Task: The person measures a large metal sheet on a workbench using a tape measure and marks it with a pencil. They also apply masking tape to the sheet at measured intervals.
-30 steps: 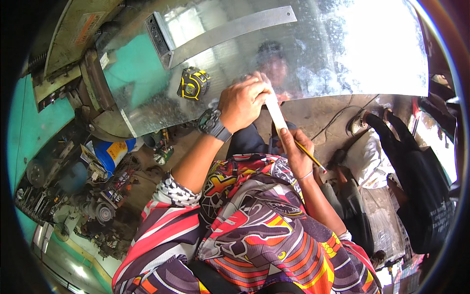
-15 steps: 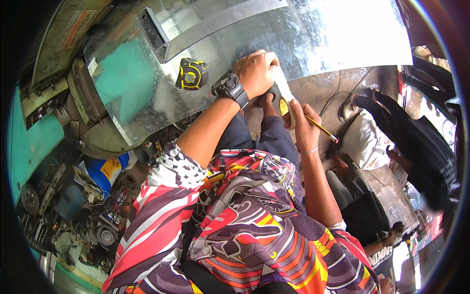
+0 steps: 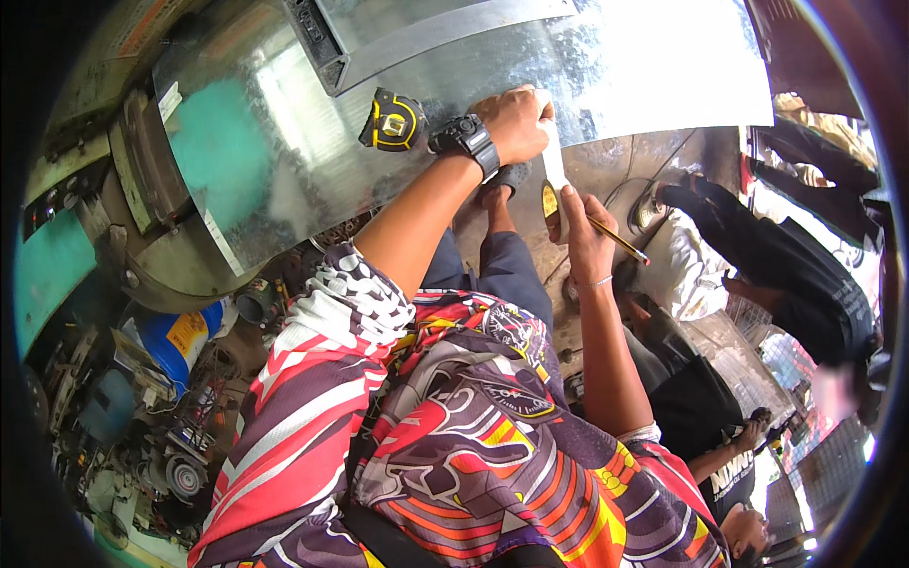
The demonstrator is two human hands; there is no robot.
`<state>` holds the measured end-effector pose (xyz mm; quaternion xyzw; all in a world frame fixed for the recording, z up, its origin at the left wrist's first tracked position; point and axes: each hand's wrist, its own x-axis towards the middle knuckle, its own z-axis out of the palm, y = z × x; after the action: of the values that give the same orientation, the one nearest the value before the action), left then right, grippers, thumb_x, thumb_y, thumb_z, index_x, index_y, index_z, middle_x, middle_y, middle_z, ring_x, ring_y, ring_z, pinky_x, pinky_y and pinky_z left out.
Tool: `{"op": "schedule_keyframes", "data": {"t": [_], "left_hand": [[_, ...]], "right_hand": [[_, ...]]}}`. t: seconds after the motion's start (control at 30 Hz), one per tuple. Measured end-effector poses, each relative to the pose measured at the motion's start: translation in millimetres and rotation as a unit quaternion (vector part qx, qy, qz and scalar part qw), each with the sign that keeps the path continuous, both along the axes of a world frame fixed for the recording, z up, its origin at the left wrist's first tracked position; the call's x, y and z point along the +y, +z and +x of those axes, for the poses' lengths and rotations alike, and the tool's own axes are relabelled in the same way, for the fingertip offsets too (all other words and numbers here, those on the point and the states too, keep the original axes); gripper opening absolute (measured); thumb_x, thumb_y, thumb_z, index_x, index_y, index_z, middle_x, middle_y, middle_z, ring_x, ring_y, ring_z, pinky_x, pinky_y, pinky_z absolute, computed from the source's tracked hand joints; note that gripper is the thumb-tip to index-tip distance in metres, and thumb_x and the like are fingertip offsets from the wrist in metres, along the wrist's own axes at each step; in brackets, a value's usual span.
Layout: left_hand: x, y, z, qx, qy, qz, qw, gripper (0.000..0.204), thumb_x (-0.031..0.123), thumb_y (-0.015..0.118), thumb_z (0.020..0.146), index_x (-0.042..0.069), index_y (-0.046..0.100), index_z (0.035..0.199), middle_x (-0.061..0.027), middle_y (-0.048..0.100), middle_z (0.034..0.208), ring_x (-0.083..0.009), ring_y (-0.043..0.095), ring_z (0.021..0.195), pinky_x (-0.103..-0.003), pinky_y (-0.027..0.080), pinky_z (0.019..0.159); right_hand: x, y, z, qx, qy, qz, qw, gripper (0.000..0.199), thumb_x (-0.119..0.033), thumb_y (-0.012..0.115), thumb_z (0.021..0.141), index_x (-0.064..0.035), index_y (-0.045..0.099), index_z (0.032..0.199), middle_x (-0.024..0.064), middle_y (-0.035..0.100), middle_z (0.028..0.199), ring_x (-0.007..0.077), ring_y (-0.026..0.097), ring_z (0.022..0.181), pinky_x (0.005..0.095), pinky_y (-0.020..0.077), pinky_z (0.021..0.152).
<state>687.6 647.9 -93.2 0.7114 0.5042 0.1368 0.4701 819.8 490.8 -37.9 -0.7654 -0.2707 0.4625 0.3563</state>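
Observation:
My left hand (image 3: pixel 516 125), wearing a black wristwatch (image 3: pixel 466 142), is closed over the near edge of a shiny metal sheet (image 3: pixel 445 104). From its fingers a white strip (image 3: pixel 552 156) runs down to a roll of white tape (image 3: pixel 552 206) with a yellow inside. My right hand (image 3: pixel 589 237) grips that roll, and a pencil (image 3: pixel 620 242) also sticks out from between its fingers. A black and yellow tape measure (image 3: pixel 394 121) lies on the sheet, left of the watch.
A metal angle piece (image 3: pixel 317 43) and a flat metal strip (image 3: pixel 454 38) lie on the sheet. Tools and parts clutter the lower left around a blue container (image 3: pixel 180 341). People in dark clothes (image 3: pixel 791 256) are at the right, by a white sack (image 3: pixel 682 265).
The whole view has shifted a little. My right hand and the roll are farther from my left hand, and a longer stretch of white tape shows between them.

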Motion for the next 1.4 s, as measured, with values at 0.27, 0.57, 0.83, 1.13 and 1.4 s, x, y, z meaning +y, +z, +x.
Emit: {"op": "schedule_keyframes", "data": {"t": [0.27,0.57,0.83,1.13,1.4], "left_hand": [[20.5,-3.9,-3.5,-0.079,-0.011,-0.069,0.994,0.018,0.02,0.065,0.088,0.004,0.072,0.091,-0.013,0.074,0.087,-0.0246,0.07,0.081,-0.037,0.054,0.077],[8.2,22.7,-16.3,-0.108,-0.01,-0.101,0.989,0.018,0.02,0.065,0.089,0.007,0.073,0.097,-0.0102,0.074,0.094,-0.0247,0.068,0.083,-0.039,0.054,0.081],[-8.1,53.4,-35.3,-0.126,0.122,0.029,0.984,0.013,0.019,0.069,0.092,0.01,0.076,0.099,-0.0106,0.077,0.097,-0.0304,0.075,0.09,-0.041,0.058,0.078],[48.1,10.8,23.5,-0.118,0.257,0.035,0.958,0.012,0.019,0.074,0.087,0.014,0.08,0.096,-0.0092,0.078,0.095,-0.0271,0.075,0.088,-0.04,0.058,0.079],[41.3,4.5,21.9,-0.094,0.315,-0.031,0.944,0.015,0.018,0.073,0.09,0.009,0.079,0.1,-0.0076,0.075,0.085,-0.0197,0.07,0.073,-0.033,0.054,0.068]], "right_hand": [[6.8,18.1,-1.7,0.002,0.04,-0.047,0.998,0.038,-0.034,0.066,0.102,0.0042,0.071,0.101,0.0099,0.071,0.076,0.0122,0.062,0.065,0.0287,0.0498,0.061],[9.6,34.9,-1.1,-0.034,0.054,-0.095,0.993,0.035,-0.032,0.068,0.1,0.0029,0.072,0.101,0.0097,0.072,0.08,0.0139,0.063,0.068,0.0307,0.0492,0.063],[51.0,33.7,71.8,-0.375,0.327,0.174,0.85,0.014,-0.01,0.08,0.089,-0.0026,0.072,0.099,0.0116,0.071,0.095,0.0311,0.07,0.09,0.0399,0.0544,0.082],[151.2,-10.4,115.8,-0.37,0.345,0.264,0.821,0.015,-0.02,0.08,0.089,-0.0104,0.073,0.099,0.0039,0.069,0.093,0.0253,0.068,0.093,0.0494,0.0417,0.108],[160.9,-34.8,127.1,-0.466,0.409,0.297,0.726,0.018,-0.021,0.081,0.088,-0.0112,0.072,0.101,0.005,0.068,0.097,0.0268,0.067,0.098,0.0497,0.0408,0.109]]}}
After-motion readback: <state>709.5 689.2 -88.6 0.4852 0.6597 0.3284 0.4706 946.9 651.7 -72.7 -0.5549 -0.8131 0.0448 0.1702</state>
